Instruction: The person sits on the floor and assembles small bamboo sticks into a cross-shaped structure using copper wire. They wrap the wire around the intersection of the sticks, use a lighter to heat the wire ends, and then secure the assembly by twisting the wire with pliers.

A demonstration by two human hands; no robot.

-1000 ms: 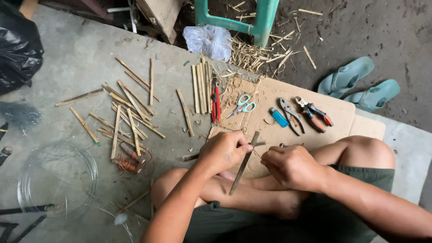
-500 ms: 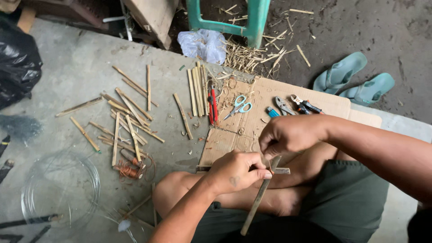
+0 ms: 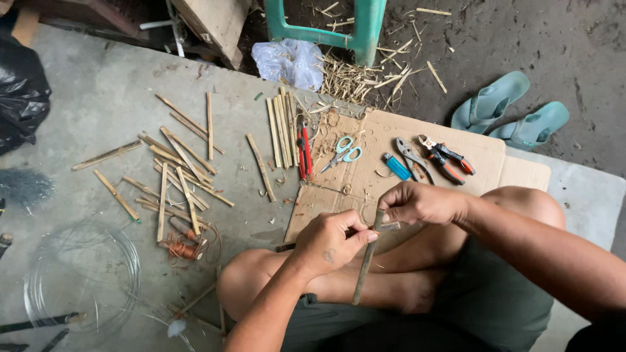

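The left hand (image 3: 329, 242) and right hand (image 3: 417, 202) meet over the person's crossed legs, both closed on one thin bamboo stick (image 3: 366, 261). The stick stands nearly upright in view — its top pinched in the right fingers, its middle held between the left thumb and fingertips, its lower end hanging free over the shins. A knife (image 3: 287, 246) lies crosswise under the left hand; how the hand grips it cannot be told.

Just beyond the hands a sheet of cardboard (image 3: 482, 156) lies on the concrete floor (image 3: 98, 111). On it are scissors (image 3: 342, 154) with pale blue handles, a blue lighter (image 3: 396, 166), grey pliers (image 3: 412, 156) and red-handled pliers (image 3: 447, 158) — all near one another. A red-handled tool (image 3: 304, 151) lies at the cardboard's left edge, beside a row of cut sticks (image 3: 282, 128). More sticks (image 3: 176, 173) are scattered to the left, with a coil of wire (image 3: 81, 277) nearer the camera. Two green sandals (image 3: 512, 111) sit on the dirt beyond.
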